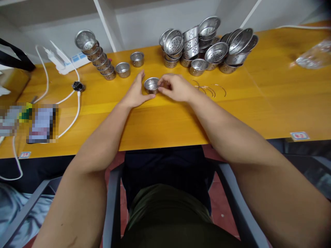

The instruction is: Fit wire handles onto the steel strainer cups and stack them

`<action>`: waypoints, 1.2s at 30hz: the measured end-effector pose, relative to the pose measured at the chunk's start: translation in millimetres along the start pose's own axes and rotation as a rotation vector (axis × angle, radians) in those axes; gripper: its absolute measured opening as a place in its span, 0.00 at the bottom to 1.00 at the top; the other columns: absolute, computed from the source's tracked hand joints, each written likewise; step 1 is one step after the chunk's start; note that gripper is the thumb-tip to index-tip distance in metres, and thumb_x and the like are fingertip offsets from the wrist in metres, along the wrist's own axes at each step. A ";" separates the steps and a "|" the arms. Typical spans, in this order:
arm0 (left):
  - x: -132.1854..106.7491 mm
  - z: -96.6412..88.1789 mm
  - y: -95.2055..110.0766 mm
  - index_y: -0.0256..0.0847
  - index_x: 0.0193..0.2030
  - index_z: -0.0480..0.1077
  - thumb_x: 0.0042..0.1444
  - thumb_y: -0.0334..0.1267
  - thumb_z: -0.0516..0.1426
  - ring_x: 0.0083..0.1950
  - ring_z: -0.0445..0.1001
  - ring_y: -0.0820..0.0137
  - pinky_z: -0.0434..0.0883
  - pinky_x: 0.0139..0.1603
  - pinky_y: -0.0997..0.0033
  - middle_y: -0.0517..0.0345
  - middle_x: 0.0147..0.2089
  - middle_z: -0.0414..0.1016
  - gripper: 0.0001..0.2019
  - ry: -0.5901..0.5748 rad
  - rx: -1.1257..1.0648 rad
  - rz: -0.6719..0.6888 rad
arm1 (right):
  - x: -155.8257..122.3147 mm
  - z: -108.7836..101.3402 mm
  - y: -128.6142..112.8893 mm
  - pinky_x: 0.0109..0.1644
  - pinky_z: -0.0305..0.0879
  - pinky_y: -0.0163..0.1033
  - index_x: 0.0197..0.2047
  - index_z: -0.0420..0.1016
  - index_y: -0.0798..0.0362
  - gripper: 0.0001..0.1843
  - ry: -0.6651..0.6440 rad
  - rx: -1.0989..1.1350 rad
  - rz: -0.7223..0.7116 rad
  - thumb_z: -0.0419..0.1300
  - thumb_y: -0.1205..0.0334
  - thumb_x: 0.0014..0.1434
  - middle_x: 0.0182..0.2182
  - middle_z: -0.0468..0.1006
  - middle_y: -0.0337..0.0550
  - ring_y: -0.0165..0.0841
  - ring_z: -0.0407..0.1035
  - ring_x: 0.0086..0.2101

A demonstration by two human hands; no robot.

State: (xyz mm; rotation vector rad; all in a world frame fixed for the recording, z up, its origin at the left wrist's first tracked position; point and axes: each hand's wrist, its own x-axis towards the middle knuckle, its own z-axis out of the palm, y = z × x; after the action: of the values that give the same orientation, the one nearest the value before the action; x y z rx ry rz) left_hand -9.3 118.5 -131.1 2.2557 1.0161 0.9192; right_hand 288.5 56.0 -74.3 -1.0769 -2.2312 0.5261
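A small perforated metal cup point(151, 85) stands upright on the table between my two hands. My left hand point(134, 92) is open at its left side, thumb stretched along the near side and fingers pointing up and away. At the right rim, the fingertips of my right hand point(175, 86) are pinched together. What they hold there, if anything, is too small to tell. Several thin curved wires point(212, 92) lie just right of my right hand. Two single cups, one nearer point(123, 70) and one farther cup point(137, 59), sit behind my left hand.
A leaning stack of cups point(99, 60) rises at the back left. Several more stacks point(191, 43) crowd the back centre and right. White cables point(78, 110), a power strip point(74, 63) and a phone point(42, 124) lie left. A clear plastic bag point(314, 55) lies far right.
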 end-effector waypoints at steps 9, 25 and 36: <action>-2.6 2.5 41.4 0.51 0.84 0.62 0.60 0.61 0.85 0.88 0.71 0.33 0.70 0.91 0.30 0.37 0.86 0.70 0.56 0.048 0.065 0.109 | 2.1 9.3 6.0 0.50 0.84 0.56 0.57 0.71 0.43 0.28 0.178 0.248 0.105 0.80 0.38 0.75 0.39 0.81 0.43 0.47 0.79 0.39; -3.9 0.8 73.7 0.47 0.84 0.72 0.67 0.67 0.77 0.79 0.76 0.31 0.72 0.86 0.27 0.37 0.78 0.79 0.47 -0.005 0.272 0.141 | -10.1 -16.1 -35.2 0.60 0.82 0.61 0.58 0.78 0.43 0.13 0.158 -0.003 0.117 0.74 0.62 0.76 0.40 0.83 0.44 0.51 0.81 0.43; -3.2 -3.7 79.7 0.47 0.84 0.73 0.66 0.83 0.70 0.79 0.76 0.30 0.71 0.87 0.27 0.35 0.79 0.79 0.53 -0.029 0.282 0.157 | -2.4 -1.3 -14.7 0.54 0.84 0.59 0.54 0.78 0.40 0.23 0.239 0.143 0.155 0.70 0.30 0.82 0.33 0.72 0.41 0.50 0.75 0.39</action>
State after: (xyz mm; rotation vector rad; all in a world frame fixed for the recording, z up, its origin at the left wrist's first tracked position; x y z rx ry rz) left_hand 22.2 68.9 -77.0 2.6065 1.0209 0.8479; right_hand 282.4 45.5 -65.7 -1.1774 -1.8858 0.5800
